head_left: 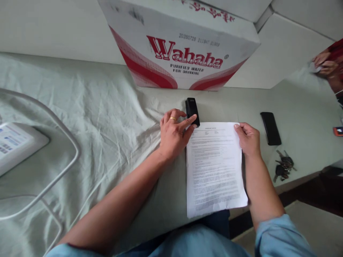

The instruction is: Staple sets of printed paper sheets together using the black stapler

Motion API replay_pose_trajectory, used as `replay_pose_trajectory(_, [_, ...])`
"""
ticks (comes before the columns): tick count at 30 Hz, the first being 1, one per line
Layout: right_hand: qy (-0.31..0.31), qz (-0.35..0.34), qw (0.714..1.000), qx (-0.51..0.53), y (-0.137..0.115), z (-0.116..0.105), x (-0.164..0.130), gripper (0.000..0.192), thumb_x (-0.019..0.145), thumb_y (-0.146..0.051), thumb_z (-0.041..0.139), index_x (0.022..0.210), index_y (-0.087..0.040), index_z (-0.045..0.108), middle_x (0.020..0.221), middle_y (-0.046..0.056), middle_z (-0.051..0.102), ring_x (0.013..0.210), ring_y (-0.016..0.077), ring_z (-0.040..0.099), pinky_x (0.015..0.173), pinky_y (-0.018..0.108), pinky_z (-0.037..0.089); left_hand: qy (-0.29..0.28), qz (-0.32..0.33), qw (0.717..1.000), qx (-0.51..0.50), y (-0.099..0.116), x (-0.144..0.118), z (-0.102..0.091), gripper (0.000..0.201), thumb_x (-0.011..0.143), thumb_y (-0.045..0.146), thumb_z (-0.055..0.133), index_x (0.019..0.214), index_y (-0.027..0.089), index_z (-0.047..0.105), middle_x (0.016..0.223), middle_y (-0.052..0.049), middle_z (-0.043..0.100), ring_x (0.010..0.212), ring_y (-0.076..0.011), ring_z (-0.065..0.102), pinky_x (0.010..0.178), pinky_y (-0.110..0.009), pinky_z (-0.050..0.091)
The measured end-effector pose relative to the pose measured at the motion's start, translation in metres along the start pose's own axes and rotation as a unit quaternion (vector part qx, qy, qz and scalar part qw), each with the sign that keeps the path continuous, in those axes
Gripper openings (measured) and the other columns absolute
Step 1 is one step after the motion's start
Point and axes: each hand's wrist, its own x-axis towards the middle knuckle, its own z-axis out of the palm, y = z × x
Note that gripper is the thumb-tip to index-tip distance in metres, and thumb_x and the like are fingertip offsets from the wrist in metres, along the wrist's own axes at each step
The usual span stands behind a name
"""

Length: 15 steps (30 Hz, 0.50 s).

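The left hand (174, 135) rests on the worktop (294, 107), which is covered with a pale green cloth (93, 117). Its fingers (187, 123) are close together, and the longest one touches the side of a small black stapler (192, 110). It is not picked up. The stapler lies just past the fingertips, away from the person, with its long side pointing away toward the big water box (182, 43). It sits right at the top left corner of a printed paper (214, 167). The right hand (248, 139) pinches the top right corner of that paper, thumb on top. The paper lies flat, its long side running toward the person. So the left hand is the one nearer to the stapler. A black phone (270, 127) and some keys (284, 165) lie off to the right, well apart from both hands.
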Motion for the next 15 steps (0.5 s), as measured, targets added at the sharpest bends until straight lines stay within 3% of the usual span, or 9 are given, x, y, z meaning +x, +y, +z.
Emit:
replay_pose_trajectory(10, [0.004, 0.006, 1.0, 0.006, 0.003, 0.003, 0.001, 0.042, 0.082, -0.062, 0.079, 0.087, -0.021, 0.077, 0.068, -0.002, 0.066, 0.058, 0.0125, 0.053, 0.053, 0.025, 0.041, -0.04, -0.015, 0.999, -0.008, 0.001, 0.004, -0.006, 0.029, 0.1, 0.033, 0.066, 0.126, 0.033, 0.08, 0.127, -0.01, 0.067, 0.137, -0.0336, 0.052, 0.112, -0.056, 0.042])
replay_pose_trajectory(15, [0.006, -0.002, 1.0, -0.001, 0.007, 0.004, 0.003, 0.042, 0.083, -0.062, 0.078, 0.088, -0.021, 0.077, 0.07, -0.001, 0.068, 0.06, 0.0134, 0.055, 0.055, 0.026, 0.043, -0.076, -0.019, 0.996, 0.031, 0.008, 0.005, -0.012, 0.03, 0.102, 0.032, 0.064, 0.127, 0.034, 0.079, 0.126, -0.009, 0.071, 0.151, -0.0363, 0.044, 0.123, -0.065, 0.026])
